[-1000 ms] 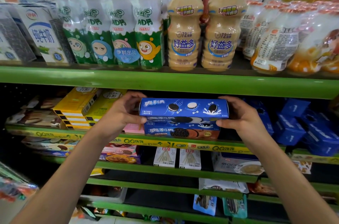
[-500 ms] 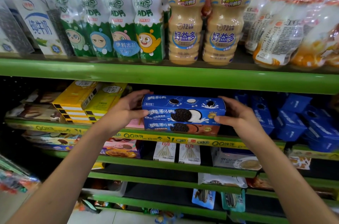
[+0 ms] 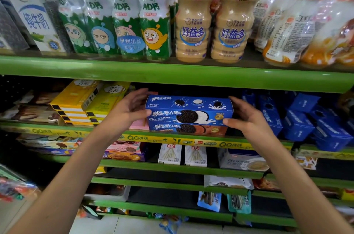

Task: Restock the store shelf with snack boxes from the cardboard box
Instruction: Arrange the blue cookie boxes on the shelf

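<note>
Oreo box [image 3: 189, 111] lies lengthwise between your hands | left hand [image 3: 128, 111], right hand [image 3: 247, 117]: fingers loose at its ends | seated on lower Oreo box [image 3: 188, 129] at shelf front edge [image 3: 172, 139]

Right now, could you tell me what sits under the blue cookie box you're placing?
The blue cookie box rests on another cookie box, its front showing a brown panel; its top is covered.

Flanking the top blue cookie box [image 3: 189, 110] with left hand [image 3: 127, 111] and right hand [image 3: 247, 119], fingers seemingly touching its ends, stacked on another box [image 3: 188, 129] on the green shelf [image 3: 172, 139]
</note>
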`<state>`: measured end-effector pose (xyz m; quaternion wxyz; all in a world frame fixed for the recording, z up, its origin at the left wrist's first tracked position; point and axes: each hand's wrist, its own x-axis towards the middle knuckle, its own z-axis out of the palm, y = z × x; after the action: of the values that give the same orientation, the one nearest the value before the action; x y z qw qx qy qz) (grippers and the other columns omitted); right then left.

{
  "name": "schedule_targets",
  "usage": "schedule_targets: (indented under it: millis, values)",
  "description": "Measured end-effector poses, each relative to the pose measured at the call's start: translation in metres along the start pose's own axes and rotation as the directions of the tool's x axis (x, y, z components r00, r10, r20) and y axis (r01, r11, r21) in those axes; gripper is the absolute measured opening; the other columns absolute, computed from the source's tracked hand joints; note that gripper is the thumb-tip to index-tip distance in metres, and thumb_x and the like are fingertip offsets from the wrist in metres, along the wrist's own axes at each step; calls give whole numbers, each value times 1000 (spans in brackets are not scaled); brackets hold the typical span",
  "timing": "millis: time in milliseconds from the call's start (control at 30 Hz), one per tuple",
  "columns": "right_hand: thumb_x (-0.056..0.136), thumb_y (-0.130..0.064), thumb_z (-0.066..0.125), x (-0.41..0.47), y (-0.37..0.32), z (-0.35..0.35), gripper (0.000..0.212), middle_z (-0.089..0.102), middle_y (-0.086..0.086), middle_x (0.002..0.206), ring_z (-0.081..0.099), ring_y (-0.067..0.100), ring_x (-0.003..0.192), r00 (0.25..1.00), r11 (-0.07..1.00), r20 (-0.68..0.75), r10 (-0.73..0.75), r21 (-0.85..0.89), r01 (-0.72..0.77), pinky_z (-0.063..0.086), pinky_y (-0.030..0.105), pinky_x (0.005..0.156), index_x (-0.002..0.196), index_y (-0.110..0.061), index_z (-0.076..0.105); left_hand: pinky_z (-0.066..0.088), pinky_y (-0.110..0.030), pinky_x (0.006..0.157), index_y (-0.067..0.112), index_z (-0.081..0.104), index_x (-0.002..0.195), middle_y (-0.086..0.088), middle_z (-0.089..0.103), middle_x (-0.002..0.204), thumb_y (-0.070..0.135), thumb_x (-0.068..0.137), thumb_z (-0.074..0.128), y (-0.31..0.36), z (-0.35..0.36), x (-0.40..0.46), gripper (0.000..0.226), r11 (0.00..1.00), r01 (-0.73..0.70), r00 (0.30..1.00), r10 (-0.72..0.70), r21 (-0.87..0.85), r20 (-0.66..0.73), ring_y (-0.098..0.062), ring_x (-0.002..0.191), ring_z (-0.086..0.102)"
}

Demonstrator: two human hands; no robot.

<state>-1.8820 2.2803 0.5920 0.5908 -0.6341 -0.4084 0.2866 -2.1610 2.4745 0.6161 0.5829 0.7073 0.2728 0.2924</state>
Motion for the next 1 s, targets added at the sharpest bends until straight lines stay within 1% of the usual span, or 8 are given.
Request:
schedule_targets:
  millis: [100,167,267,433,600,767,867,1000]
  values:
    - [82,6,71,-12,-3,-2,65,63,-15,126,61,-3,113,999,999,-42,-30,-34,29,54,16,87,136,-25,52,53,-22,88,19,57,127,12,67,113,-1,89,65,6,-4,-12,44,991,-85,981,101,103,-166,0,103,64]
    - [84,1,71,-23,-2,-6,58,63,-20,123,61,-6,111,993,995,-100,-68,-81,60,51,11,84,129,-31,54,54,-21,83,30,67,112,11,71,101,3,89,67,8,-4,-23,35,980,-145,963,172,137,-207,-5,96,66]
    - [88,-5,70,-40,2,-10,49,66,-18,120,62,0,112,979,985,-174,-105,-153,78,52,13,85,122,-38,59,54,-19,77,43,72,95,5,72,95,15,85,70,10,14,-36,31,979,-183,977,192,93,-97,-9,87,66]
    - [91,-9,68,-63,9,-19,43,68,-18,113,64,1,109,971,976,-222,-94,-214,46,50,10,80,114,-46,62,54,-37,84,49,70,94,9,72,94,24,82,67,2,72,-30,28,988,-147,986,143,46,89,-11,90,65]
    - [94,-22,65,-79,5,-41,30,69,-20,104,64,-3,100,978,961,-199,-64,-278,7,48,6,75,113,-46,65,56,-34,84,51,67,92,14,69,93,23,87,64,1,133,-26,29,991,-123,972,109,54,209,-12,92,66]
    - [95,-16,64,-74,5,-67,24,68,-13,96,63,-3,91,976,949,-170,-137,-304,81,46,7,73,105,-38,66,49,-15,78,29,66,109,18,63,99,25,90,61,10,208,-20,20,896,-263,959,204,356,196,2,94,60]
    - [95,-12,62,-74,10,-92,25,65,-14,102,61,-6,93,977,928,-109,-184,-347,136,44,4,74,104,-35,65,51,-27,85,26,63,116,15,60,105,42,85,56,20,258,-8,36,822,-255,966,241,509,94,-2,97,60]
    - [96,-14,60,-72,20,-139,29,64,-24,97,61,-10,91,987,931,-37,-157,-338,136,44,4,70,104,-42,61,46,-37,95,29,43,136,-2,55,133,63,82,53,20,317,18,64,694,-50,988,138,718,-64,-26,120,56]
